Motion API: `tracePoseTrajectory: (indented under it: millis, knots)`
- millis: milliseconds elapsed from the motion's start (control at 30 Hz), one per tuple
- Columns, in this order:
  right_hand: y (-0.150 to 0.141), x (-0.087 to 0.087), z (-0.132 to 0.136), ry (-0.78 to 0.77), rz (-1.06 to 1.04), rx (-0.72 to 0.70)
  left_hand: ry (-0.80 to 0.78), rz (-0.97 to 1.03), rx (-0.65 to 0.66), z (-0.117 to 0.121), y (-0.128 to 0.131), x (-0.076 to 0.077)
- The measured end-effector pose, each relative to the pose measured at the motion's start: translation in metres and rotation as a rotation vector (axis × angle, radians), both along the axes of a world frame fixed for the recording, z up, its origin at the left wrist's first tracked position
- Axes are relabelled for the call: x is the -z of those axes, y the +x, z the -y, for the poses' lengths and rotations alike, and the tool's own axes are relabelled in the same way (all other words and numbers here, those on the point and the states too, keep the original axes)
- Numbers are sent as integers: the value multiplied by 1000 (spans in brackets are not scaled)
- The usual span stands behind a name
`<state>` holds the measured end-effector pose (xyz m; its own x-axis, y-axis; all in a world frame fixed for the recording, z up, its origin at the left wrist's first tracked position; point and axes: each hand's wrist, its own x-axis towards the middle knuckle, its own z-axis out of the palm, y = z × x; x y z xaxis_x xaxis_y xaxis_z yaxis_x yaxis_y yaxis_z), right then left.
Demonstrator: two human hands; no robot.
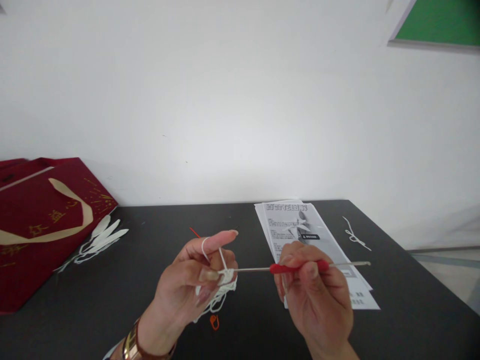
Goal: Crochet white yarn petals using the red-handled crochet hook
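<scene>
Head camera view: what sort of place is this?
Probably an indoor craft workspace, though home or classroom I cannot tell: a black table against a white wall, printed sheets on it, and a red-gripped crochet hook at white yarn.

A plain white wall (232, 100) rises behind a black tabletop (150, 310) whose far edge runs along its base, brightest at the wall's middle and greyer toward the sides. A green panel (442, 22) in a pale frame (431, 45) hangs at the upper right. Pale floor (438, 270) shows at far right, beyond the tabletop's slanting right edge, crossed by a grey-blue strip (442, 260).
</scene>
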<state>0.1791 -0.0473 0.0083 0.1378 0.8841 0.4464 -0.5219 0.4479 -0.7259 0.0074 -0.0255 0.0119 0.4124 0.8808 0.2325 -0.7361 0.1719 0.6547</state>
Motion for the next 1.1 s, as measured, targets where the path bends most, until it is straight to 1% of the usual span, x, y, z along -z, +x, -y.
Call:
tracePoseTrajectory:
  millis: [233, 400, 500, 700, 867, 900, 933, 1033, 1067, 1100]
  knots:
    - [-1, -1, -2, -211, -127, -107, 47, -57, -16, -2, 1, -1]
    - [-5, 2, -8, -358, -211, -204, 108, -141, -84, -1, 2, 3]
    - [-8, 4, -11, -437, -261, -257, 117, -169, -117, -1, 3, 4]
    - [-13, 6, -15, -496, -300, -336, 82, -181, -71, 0, 6, 7]
    - [-13, 6, -15, -494, -284, -321, 104, -171, -122, -1, 4, 6]
    - [-13, 6, -15, -494, -285, -321, 110, -160, -95, -3, 2, 6]
    - [-12, 6, -15, -496, -289, -325, 117, -148, -40, -5, -1, 6]
    - [-11, 8, -18, -508, -305, -363, 150, -126, 206, -13, -12, 10]
    - [-11, 9, -19, -514, -306, -389, 168, -135, 274, -17, -16, 12]
    - [-11, 11, -21, -523, -300, -419, 182, -195, 313, -20, -20, 13]
